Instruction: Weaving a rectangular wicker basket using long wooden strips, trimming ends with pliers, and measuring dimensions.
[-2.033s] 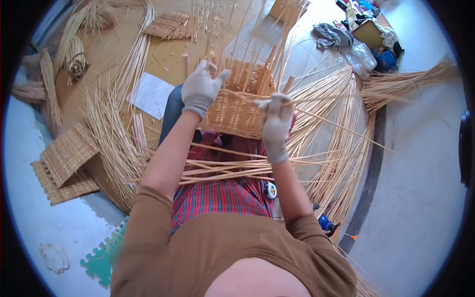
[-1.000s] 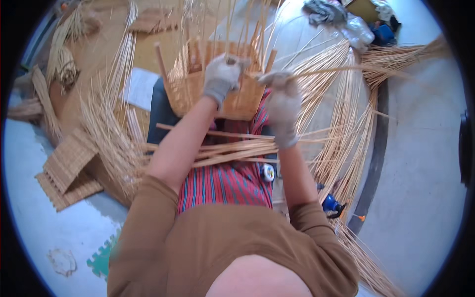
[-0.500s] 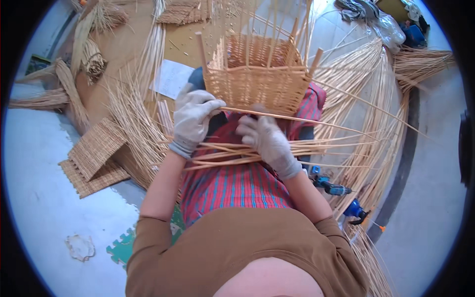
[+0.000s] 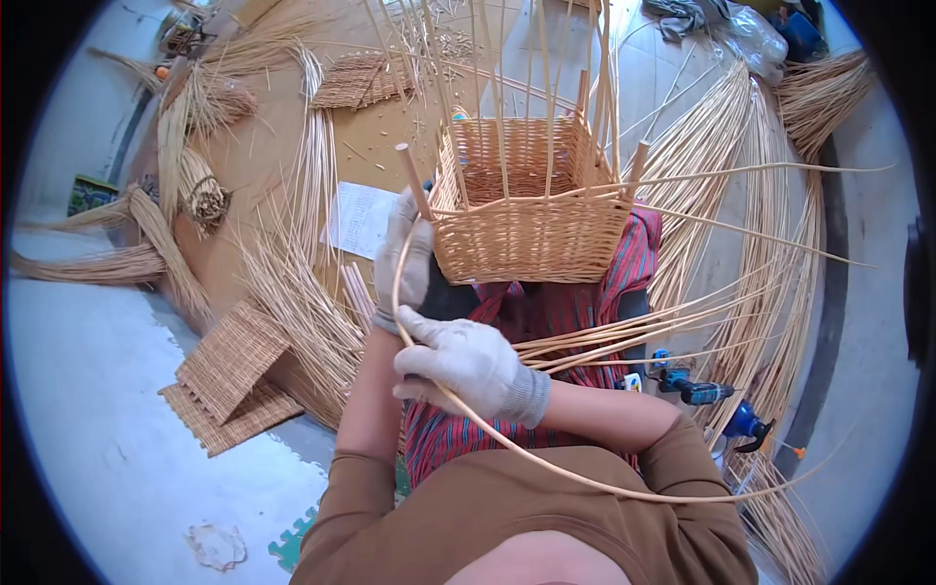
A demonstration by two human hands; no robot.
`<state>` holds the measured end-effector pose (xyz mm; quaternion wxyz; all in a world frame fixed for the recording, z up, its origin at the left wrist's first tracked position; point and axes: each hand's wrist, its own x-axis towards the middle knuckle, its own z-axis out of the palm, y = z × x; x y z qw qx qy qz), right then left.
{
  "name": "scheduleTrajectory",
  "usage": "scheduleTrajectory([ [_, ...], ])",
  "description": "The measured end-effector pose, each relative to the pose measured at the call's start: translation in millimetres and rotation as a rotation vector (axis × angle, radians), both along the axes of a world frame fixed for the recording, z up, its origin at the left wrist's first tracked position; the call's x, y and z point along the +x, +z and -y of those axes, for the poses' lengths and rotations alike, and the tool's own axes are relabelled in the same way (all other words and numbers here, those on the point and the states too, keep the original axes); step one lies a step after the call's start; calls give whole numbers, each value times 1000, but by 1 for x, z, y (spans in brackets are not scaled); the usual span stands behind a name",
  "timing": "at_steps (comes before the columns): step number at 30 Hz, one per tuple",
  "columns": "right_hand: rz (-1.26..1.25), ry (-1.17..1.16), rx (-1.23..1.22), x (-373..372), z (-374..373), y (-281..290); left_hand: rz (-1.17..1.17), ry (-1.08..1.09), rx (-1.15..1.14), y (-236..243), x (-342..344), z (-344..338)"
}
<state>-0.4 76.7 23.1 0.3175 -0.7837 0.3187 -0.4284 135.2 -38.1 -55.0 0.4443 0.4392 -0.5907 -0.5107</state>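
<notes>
In my lap sits a woven rectangular wicker basket [image 4: 526, 242], with upright stakes and thicker corner posts. My gloved left hand [image 4: 408, 261] is closed at its left front corner, on the upper end of a long pale reed [image 4: 526, 458] beside the post; some fingers are hidden. Lower down, my gloved right hand [image 4: 466, 361] grips the same reed, which curves down and rightward across my body. Several loose reeds [image 4: 595, 338] lie across the striped red cloth [image 4: 630, 255] on my lap, below the basket.
Reed bundles lie at left [image 4: 203, 195] and right [image 4: 697, 166]. Woven panels [image 4: 232, 361] rest at lower left, others [image 4: 356, 83] at back. A paper [image 4: 356, 216] is left of my knee; a cordless drill [image 4: 697, 390] and blue tool [image 4: 743, 421] lie at right.
The reed was near horizontal half a second ago and now bends downward. My left hand has risen to the basket's corner; my right hand has moved left and down, closing on the reed.
</notes>
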Motion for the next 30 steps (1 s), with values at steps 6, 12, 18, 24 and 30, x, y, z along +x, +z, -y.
scheduleTrajectory([
  [6, -107, -202, -169, -18, 8, -8, 636, -74, -447, 3, 30, 18],
  [12, 28, -336, -294, -8, 8, -16, -385, -247, 188, 21, 7, 69],
  [18, -104, -353, -331, -24, -2, -25, -579, -1, 258, 0, -21, 60],
  [24, -69, -724, -94, -99, 34, -57, -607, 30, 254, 7, -22, 63],
  [30, 881, -553, 530, -105, 81, -83, -583, -169, 327, 7, -1, 65],
])
